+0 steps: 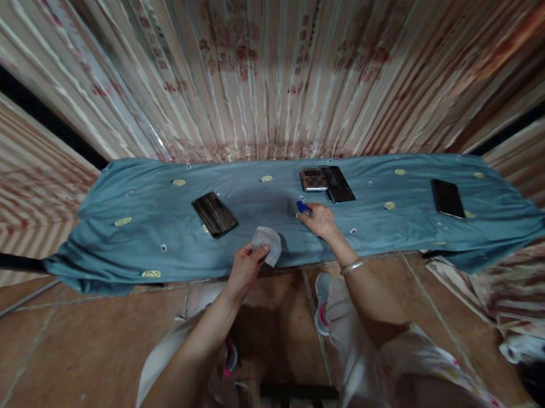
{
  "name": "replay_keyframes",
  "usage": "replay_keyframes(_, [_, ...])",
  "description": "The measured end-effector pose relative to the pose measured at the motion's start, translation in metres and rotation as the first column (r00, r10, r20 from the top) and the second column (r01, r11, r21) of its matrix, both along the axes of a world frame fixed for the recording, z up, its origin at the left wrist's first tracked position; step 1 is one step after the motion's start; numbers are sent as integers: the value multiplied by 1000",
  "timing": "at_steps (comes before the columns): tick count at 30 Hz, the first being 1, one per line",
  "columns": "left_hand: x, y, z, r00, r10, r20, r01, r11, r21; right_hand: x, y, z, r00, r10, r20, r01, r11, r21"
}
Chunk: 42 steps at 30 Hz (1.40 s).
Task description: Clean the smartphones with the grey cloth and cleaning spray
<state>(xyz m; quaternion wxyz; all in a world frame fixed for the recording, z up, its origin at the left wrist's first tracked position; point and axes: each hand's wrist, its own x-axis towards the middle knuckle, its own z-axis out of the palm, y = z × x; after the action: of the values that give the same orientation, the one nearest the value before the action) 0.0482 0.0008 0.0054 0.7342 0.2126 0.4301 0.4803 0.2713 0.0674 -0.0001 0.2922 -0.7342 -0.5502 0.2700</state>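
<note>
My left hand [245, 268] pinches a small white cloth [268, 242] near the front edge of a table under a blue cloth [140, 236]. My right hand [318, 218] grips a small blue object [303, 207], held just above the cloth at the middle. A black phone [214, 214] lies left of my hands. Just beyond my right hand lie a dark phone [338, 183] and a small flat rectangular item [313, 179] side by side. A metal bangle [351, 266] circles my right wrist.
Another black phone [447, 197] lies far right on the blue cloth. Striped patterned curtains [255, 76] hang behind the table. Brown tiled floor [55, 353] lies below, with my legs and shoes [322, 299] in front. Bundled fabric [527, 299] sits at lower right.
</note>
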Motion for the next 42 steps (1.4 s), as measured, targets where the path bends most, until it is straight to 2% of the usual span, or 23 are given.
replay_keyframes(1, [-2,0,1,1000,10,1,-10,1000,6,-3,0,1,986,-8,-168,3,1000,-30])
replay_keyframes(2, [-4,1,2,1000,17,4,-17,1000,15,-6,-1,4,934,-12,-358,-11,998,-64])
replay_keyframes(4, [-8,1,5,1000,16,15,-16,999,39,-15,-7,11,828,17,-561,-76,994,-81])
replay_keyframes(6, [-12,1,7,1000,4,21,-5,998,66,-24,-17,20,571,42,-820,-179,981,-75])
replay_keyframes(7, [-13,2,8,1000,-2,23,0,997,76,-29,-23,24,466,55,-883,-225,973,-59])
replay_keyframes(8, [-15,2,8,1000,-4,27,2,996,84,-33,-29,29,395,66,-916,-245,969,-35])
replay_keyframes(11, [-16,3,9,998,-2,57,-4,995,101,-43,-45,40,298,69,-952,-301,953,-25])
replay_keyframes(17, [-16,4,12,993,-9,115,-1,997,80,-50,-57,45,214,56,-975,-403,914,-36])
replay_keyframes(20, [-17,4,13,994,3,106,-10,998,60,-55,-59,41,277,117,-954,-411,912,-8])
replay_keyframes(23, [-16,3,13,996,1,94,-5,999,50,-62,-63,33,452,255,-855,-394,917,65])
replay_keyframes(25, [-15,3,14,995,1,99,-5,999,34,-66,-66,28,599,362,-714,-398,909,126])
replay_keyframes(27, [-14,2,14,995,10,101,-13,1000,21,-70,-68,25,744,440,-502,-415,894,169])
replay_keyframes(29, [-15,2,13,996,13,93,-15,1000,17,-73,-71,24,836,476,-272,-438,878,190])
replay_keyframes(31, [-15,2,12,997,7,82,-9,1000,25,-75,-71,24,861,495,-117,-469,862,194])
replay_keyframes(33, [-16,3,10,997,-3,76,0,999,34,-76,-71,25,859,508,-57,-490,851,190])
replay_keyframes(42, [-15,3,8,997,-14,81,10,999,53,-76,-72,24,841,540,-37,-528,832,169])
